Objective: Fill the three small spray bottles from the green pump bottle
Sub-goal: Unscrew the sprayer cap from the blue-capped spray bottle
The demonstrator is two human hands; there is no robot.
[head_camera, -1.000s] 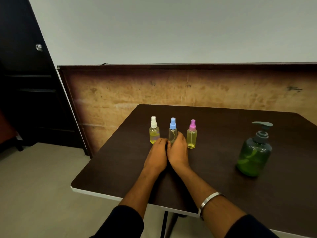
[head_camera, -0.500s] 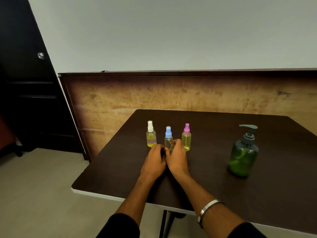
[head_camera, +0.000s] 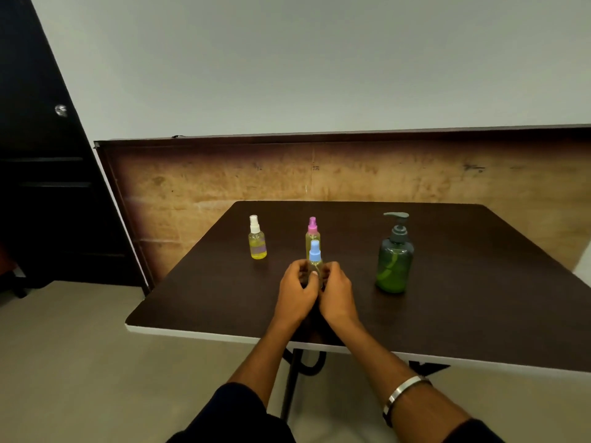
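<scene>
The blue-capped spray bottle (head_camera: 315,258) is upright between my two hands, in front of the pink-capped spray bottle (head_camera: 312,230). My left hand (head_camera: 295,290) and my right hand (head_camera: 338,292) both curl their fingers round its lower body, hiding it. The white-capped spray bottle (head_camera: 256,239) stands alone to the left with yellow liquid in it. The green pump bottle (head_camera: 394,259) stands to the right of my hands, untouched, partly full of green liquid.
Everything sits on a dark brown table (head_camera: 463,298) whose white front edge runs below my wrists. Behind the table is a worn wooden panel (head_camera: 319,171). A dark cabinet (head_camera: 41,187) stands at the left.
The blue-capped bottle has come out of the row toward me, held in both hands, and now stands in front of the pink-capped one. The other bottles have stayed put.
</scene>
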